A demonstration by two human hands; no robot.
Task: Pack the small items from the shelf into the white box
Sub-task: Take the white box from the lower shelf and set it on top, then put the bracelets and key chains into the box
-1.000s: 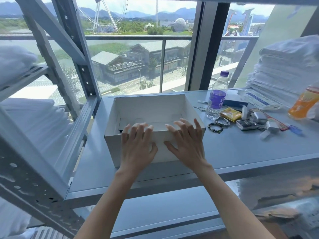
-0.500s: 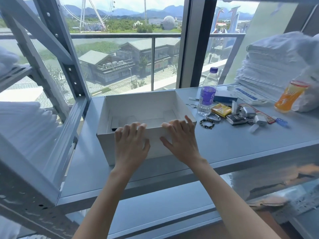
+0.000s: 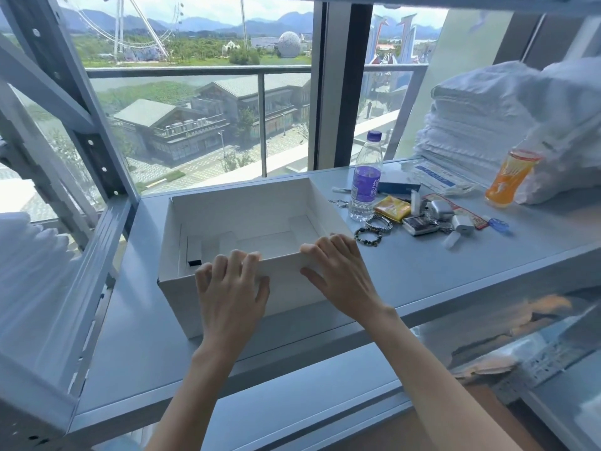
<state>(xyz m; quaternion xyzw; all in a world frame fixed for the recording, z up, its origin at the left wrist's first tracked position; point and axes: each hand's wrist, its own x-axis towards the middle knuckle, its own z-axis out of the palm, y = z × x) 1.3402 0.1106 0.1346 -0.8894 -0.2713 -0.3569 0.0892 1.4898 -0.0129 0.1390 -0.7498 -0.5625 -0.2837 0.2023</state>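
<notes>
1. One grey shelf carries everything.
2. On it, left of centre, the white box stands open, its near wall under both hands.
3. Side by side, the left hand and right hand grip that wall, fingers curled over its rim, thumbs on its outer face.
4. Just right of the box, beyond the right hand, the small items lie untouched.

so the grey-blue metal shelf has an open white cardboard box sitting on it. Right of the box: clear purple-labelled water bottle, yellow foil packet, dark beaded bracelet, orange drink bottle, stacked white towels.
</notes>
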